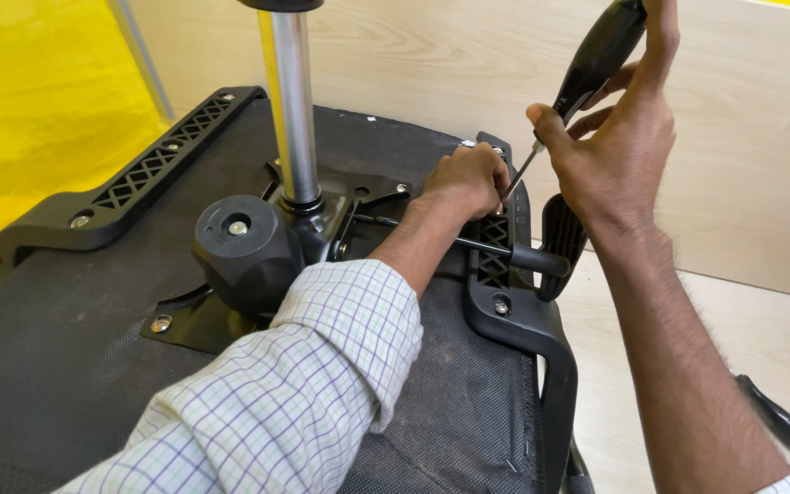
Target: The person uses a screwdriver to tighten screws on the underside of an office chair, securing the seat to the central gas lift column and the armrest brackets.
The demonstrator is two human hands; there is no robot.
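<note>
I'm gripping the black-handled screwdriver point(587, 69) in my right hand point(619, 155), keeping it square, while my left hand point(468, 178), clenched, is steadying the black plastic armrest bracket point(505, 293) just below the tip.

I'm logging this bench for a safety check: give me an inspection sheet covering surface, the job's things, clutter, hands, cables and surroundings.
Surface: pale wood floor, bare at right.
Job's things: upturned office chair seat, black fabric underside; chrome gas cylinder upright in the mechanism plate; round black knob; right armrest bracket bolted on; screwdriver angled down towards the bracket's top.
Clutter: black handle-like part on the floor at right.
Hands: left hand rests closed on the bracket by the screwdriver tip; right hand grips the screwdriver.
Cables: nothing seen.
Surroundings: pale wood panel behind, yellow sheet at left.
</note>
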